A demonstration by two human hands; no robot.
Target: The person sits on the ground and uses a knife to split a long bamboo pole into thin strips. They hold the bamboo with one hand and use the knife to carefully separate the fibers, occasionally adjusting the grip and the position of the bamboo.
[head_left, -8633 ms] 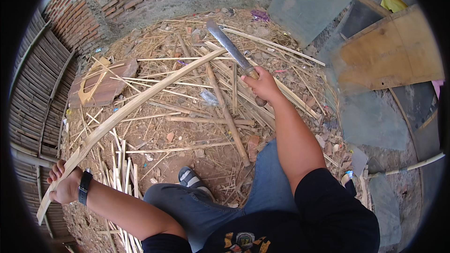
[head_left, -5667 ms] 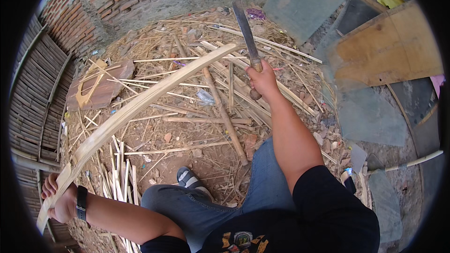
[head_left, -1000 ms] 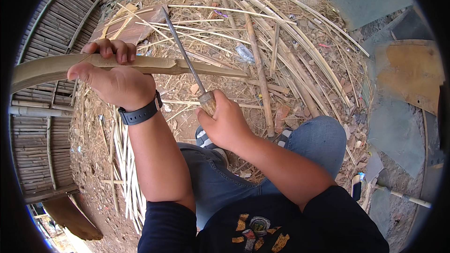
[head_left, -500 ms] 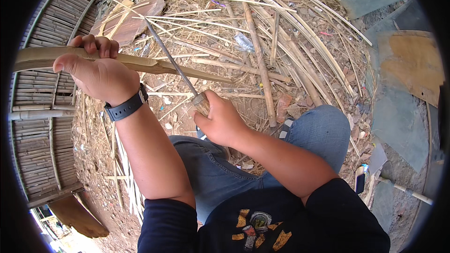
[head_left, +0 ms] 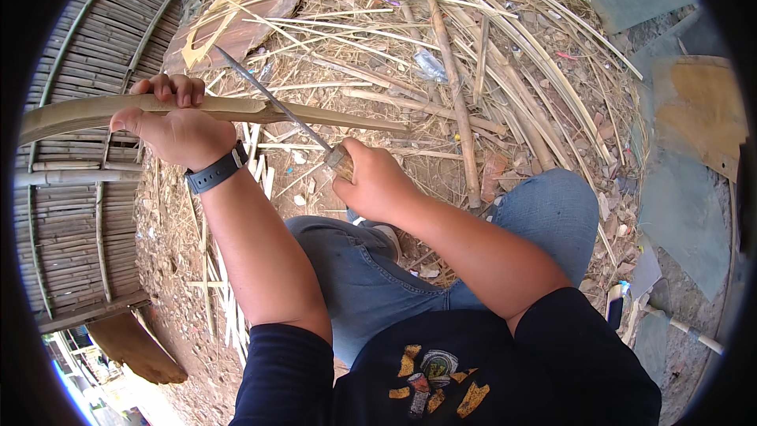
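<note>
the bamboo strip (head_left: 244,110) seems cut off at left, the knife handle (head_left: 340,162) partly hidden.

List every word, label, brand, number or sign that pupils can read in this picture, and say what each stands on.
No text can be read.
Multicoloured print on the black cloth T-shirt: any lettering is too small to make out.
Black wristband with a buckle-like edge: no legible mark.
Long grey metal blade and long pale bamboo strip: no readable marking on either.

Smooth matt bamboo strip (head_left: 236,109), metal blade (head_left: 272,98), wooden handle (head_left: 340,163)
</note>
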